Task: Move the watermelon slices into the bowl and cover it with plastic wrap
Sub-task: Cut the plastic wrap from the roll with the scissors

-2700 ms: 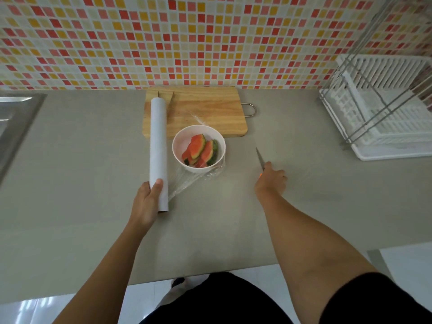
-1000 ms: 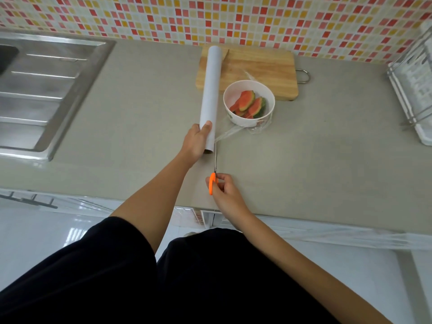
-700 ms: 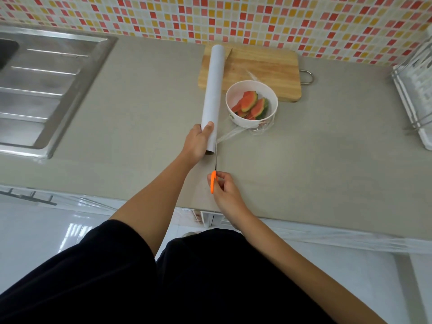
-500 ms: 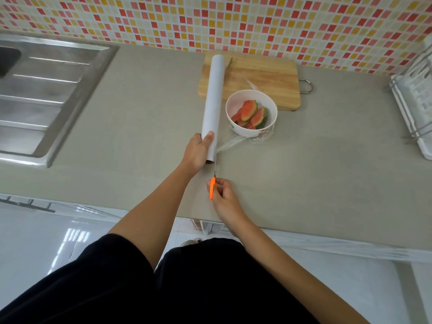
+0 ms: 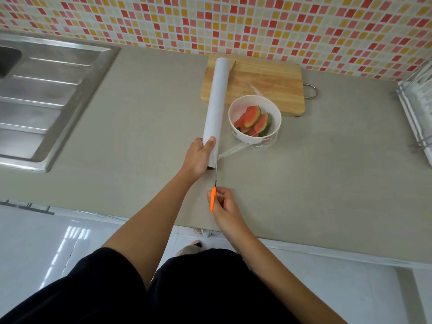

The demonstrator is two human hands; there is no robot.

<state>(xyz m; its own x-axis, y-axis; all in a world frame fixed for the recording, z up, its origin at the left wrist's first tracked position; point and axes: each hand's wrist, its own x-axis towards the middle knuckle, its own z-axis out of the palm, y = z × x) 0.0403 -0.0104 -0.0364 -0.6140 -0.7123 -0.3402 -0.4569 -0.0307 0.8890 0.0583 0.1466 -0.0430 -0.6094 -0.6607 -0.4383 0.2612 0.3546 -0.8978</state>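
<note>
We have brought the orange-handled knife (image 5: 213, 202), pinched in our right hand (image 5: 228, 209), to the clear stretched film (image 5: 233, 149); our left hand (image 5: 198, 158) still clamps its fingers round the long white roll (image 5: 216, 101); cutting looks imminent.

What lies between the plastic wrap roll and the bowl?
In the head view, a stretched strip of clear wrap runs from the near end of the roll to the bowl; elsewhere the gap is bare counter.

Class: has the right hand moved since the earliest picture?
Yes. The right hand shifted leftward, from right of the bowl to the near end of the plastic wrap roll.
</note>
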